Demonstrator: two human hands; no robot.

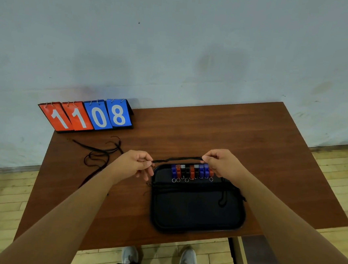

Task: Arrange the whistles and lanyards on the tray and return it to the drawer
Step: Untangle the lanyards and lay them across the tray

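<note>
Step in hand: laying a lanyard (177, 159). Left hand (136, 164) and right hand (221, 161) each pinch an end, stretching the black braided cord taut above the whistles (192, 171) at the tray's (194, 228) twelve o'clock edge. Next, I judge: lower it flat. Loose lanyards (101, 155) lie at nine o'clock on the tabletop (252, 138).

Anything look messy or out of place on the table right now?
Yes. A tangle of black lanyards lies loose on the table left of the tray, one end trailing off the near-left edge. On the tray, the whistles sit in a neat row. Both hands stretch one lanyard.
</note>
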